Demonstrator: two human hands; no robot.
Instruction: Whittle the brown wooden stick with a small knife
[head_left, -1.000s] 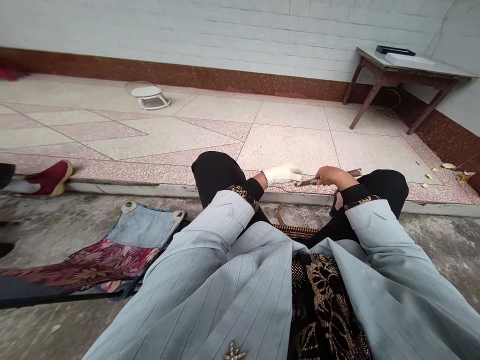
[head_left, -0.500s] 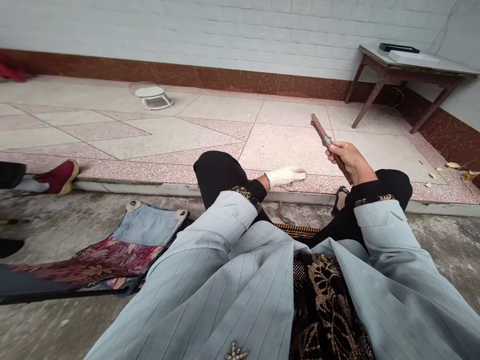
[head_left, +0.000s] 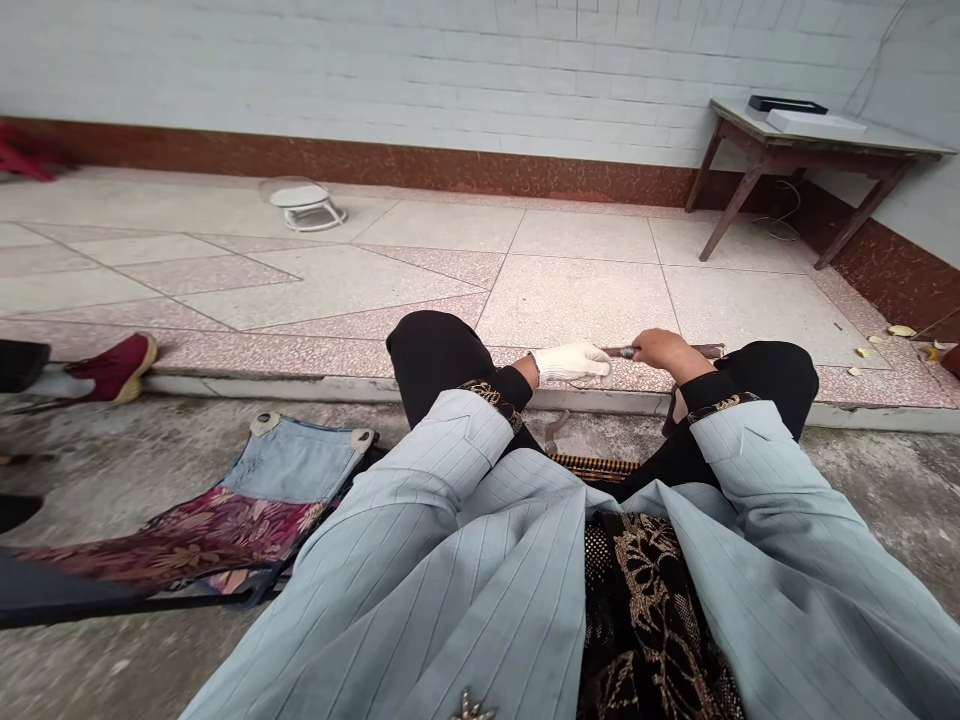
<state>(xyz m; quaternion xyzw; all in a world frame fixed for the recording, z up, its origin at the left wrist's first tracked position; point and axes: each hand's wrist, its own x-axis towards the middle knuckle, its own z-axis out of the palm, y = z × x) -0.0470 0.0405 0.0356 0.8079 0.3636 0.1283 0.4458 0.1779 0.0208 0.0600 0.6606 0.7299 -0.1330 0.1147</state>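
The middle of the thin brown stick with a grey band [head_left: 619, 352] is hidden by your bare right hand [head_left: 660, 348], and its nine-o'clock end disappears at your white-gloved left hand [head_left: 574, 362]. The stick lies at twelve o'clock from your lap, level. Your right fingers wrap around it, back of the hand up, forearm angled toward ten; your left hand points toward three, palm unseen, so I can't tell whether it's gripping. At ten, the frame crops a red object [head_left: 26, 155].
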